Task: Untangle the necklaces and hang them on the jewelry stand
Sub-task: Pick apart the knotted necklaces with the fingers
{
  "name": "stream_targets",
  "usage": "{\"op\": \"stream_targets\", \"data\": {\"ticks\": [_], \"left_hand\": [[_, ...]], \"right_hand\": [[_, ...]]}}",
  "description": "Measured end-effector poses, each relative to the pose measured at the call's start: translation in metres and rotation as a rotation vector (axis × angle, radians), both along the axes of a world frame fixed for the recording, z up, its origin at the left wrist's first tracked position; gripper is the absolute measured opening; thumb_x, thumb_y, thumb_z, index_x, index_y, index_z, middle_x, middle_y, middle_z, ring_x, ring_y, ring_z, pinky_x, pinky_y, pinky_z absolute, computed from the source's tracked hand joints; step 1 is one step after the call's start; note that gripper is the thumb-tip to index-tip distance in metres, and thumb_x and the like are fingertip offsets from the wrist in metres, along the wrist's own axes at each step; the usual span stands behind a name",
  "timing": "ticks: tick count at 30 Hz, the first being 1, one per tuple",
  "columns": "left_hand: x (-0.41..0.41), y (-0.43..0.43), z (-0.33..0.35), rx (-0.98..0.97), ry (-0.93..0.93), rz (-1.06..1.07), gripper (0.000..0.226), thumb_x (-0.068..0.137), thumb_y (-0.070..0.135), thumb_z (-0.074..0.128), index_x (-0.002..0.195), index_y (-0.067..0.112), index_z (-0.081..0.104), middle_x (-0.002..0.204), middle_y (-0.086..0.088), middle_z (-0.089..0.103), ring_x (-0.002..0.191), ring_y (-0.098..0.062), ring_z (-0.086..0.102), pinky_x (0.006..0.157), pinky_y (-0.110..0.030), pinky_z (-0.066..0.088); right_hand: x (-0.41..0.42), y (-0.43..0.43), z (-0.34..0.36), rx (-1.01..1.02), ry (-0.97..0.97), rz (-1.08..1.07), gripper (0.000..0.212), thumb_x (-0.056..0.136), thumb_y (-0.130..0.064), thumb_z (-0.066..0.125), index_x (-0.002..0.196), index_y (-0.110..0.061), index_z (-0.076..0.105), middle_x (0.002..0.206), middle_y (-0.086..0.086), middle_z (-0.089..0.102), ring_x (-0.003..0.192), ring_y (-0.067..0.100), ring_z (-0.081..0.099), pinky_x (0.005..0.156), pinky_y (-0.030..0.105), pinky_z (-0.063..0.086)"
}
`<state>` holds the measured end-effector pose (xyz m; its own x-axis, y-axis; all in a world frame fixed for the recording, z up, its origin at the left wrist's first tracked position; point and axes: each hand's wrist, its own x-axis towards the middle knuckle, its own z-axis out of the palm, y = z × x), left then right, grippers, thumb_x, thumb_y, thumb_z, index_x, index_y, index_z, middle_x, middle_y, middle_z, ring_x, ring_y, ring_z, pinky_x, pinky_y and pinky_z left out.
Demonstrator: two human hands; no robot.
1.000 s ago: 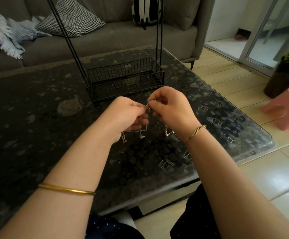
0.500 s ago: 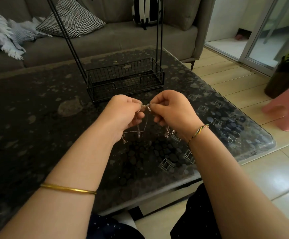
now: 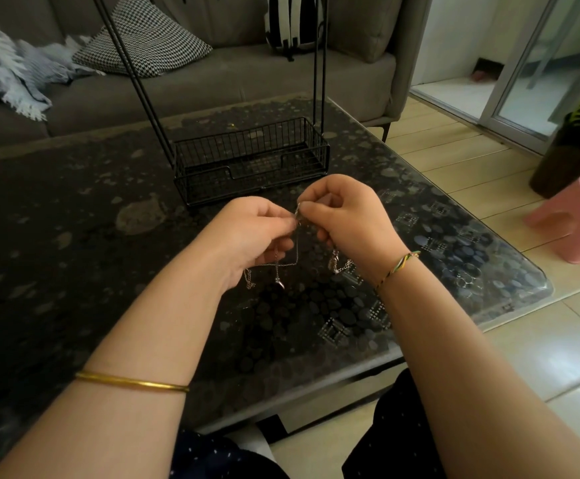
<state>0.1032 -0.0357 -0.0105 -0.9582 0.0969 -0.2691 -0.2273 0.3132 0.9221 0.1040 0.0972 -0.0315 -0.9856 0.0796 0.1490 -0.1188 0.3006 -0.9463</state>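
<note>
Thin silver necklaces (image 3: 287, 263) hang in a tangle between my two hands, just above the dark table (image 3: 74, 236). My left hand (image 3: 250, 233) pinches the chains at its fingertips, and loops with small pendants dangle below it. My right hand (image 3: 345, 216) pinches the same knot from the right, with another chain end hanging under its wrist. The black wire jewelry stand (image 3: 250, 160) sits just beyond my hands, its basket base on the table and its thin uprights rising out of view.
A grey sofa (image 3: 247, 77) with a checked cushion (image 3: 143, 39) and a blue throw (image 3: 8, 74) runs behind the table. A pink stool (image 3: 579, 216) stands on the tiled floor at right, beside the table's rounded glass corner (image 3: 537, 285).
Both hands have stayed together at the knot, shifting slightly lower and nearer. The dangling chains swing a little; the stand has not moved.
</note>
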Motion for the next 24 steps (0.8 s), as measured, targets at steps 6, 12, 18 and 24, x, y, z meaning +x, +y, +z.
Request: {"op": "stream_targets", "data": {"ticks": [6,12,18,24], "left_hand": [[-0.0029,-0.0006,0.0009,0.068,-0.037,0.079,0.011,0.094,0.008,0.057,0.086,0.015,0.062,0.088,-0.003,0.068,0.076,-0.012,0.066,0.070,-0.028,0.055],[-0.0029,-0.0006,0.0020,0.136,-0.138,0.022,0.012,0.097,0.010,0.054,0.091,0.011,0.064,0.078,-0.001,0.063,0.068,-0.010,0.060,0.069,-0.028,0.053],[-0.0019,0.0005,0.0030,0.018,-0.144,-0.105,0.010,0.091,0.008,0.058,0.084,0.011,0.064,0.068,0.002,0.053,0.057,-0.007,0.049,0.063,-0.024,0.052],[-0.0019,-0.0005,0.0017,0.044,-0.102,-0.080,0.021,0.091,0.002,0.052,0.080,0.016,0.062,0.062,0.004,0.045,0.046,-0.004,0.037,0.056,-0.022,0.042]], "right_hand": [[0.0005,-0.0002,0.0009,0.033,-0.040,0.036,0.011,0.089,-0.005,0.059,0.081,-0.013,0.059,0.060,-0.001,0.056,0.041,0.001,0.050,0.043,0.015,0.043],[-0.0004,-0.0020,0.0002,0.030,-0.007,0.001,0.010,0.090,0.000,0.054,0.086,-0.009,0.057,0.066,0.001,0.057,0.045,0.004,0.056,0.046,0.020,0.050],[-0.0003,-0.0008,-0.0019,0.073,0.063,0.006,0.016,0.089,-0.001,0.055,0.082,-0.016,0.056,0.073,0.003,0.059,0.051,0.007,0.054,0.053,0.025,0.049],[-0.0009,0.0010,-0.0029,0.060,0.016,0.042,0.018,0.091,-0.004,0.054,0.081,-0.019,0.052,0.071,0.002,0.058,0.051,0.009,0.052,0.046,0.016,0.041]]}}
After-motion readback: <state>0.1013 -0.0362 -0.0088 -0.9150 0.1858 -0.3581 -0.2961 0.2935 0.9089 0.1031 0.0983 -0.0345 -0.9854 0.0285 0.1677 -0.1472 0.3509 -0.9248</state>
